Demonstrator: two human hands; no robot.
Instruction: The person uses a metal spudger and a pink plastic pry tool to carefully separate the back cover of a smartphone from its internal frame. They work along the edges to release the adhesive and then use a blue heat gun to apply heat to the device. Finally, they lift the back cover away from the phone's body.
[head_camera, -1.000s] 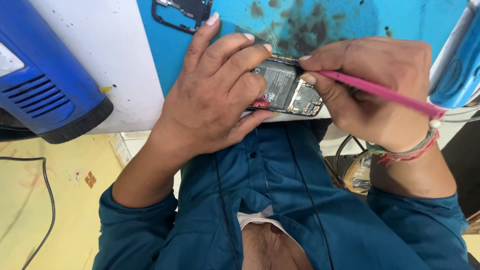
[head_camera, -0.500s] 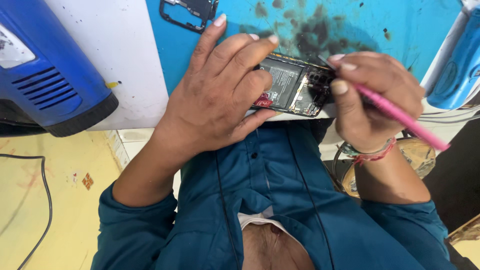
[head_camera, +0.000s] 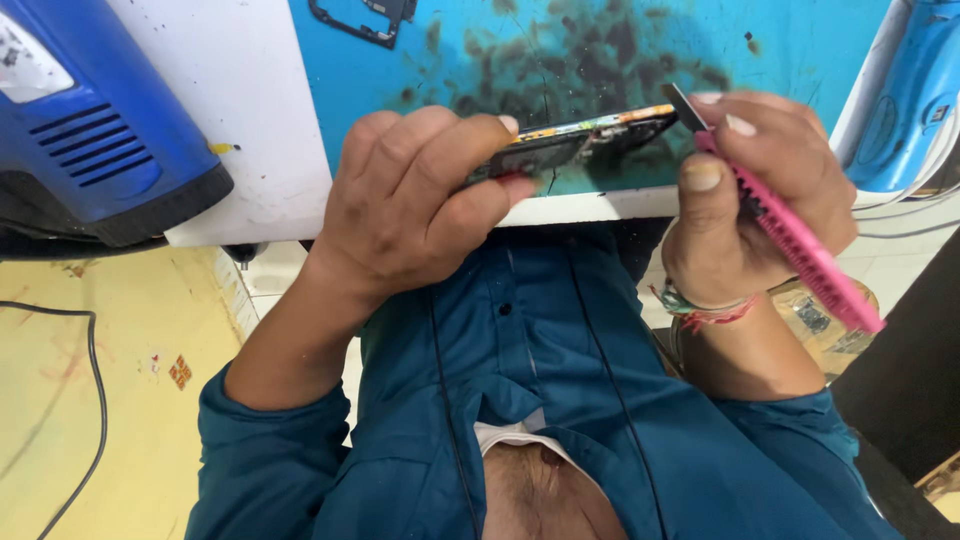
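Note:
My left hand (head_camera: 420, 200) grips an opened phone (head_camera: 585, 140) by its near end, holding it almost edge-on above the stained blue work mat (head_camera: 600, 50). The phone's inner boards and an orange strip show along its upper side. My right hand (head_camera: 760, 190) holds a pink-handled tool (head_camera: 800, 245) with a dark flat tip. That tip touches the phone's far right corner. A red thread band circles my right wrist.
A blue heat gun (head_camera: 90, 120) lies at the left on the white table (head_camera: 240, 110). A black phone frame part (head_camera: 365, 20) rests at the mat's top edge. A blue device (head_camera: 915, 100) with white cables stands at the right. A black cable (head_camera: 90, 400) runs over the yellow floor.
My left hand has tilted the phone from face-up to nearly edge-on and lifted it. My right hand has shifted right, and the tool tip now meets the phone's right corner.

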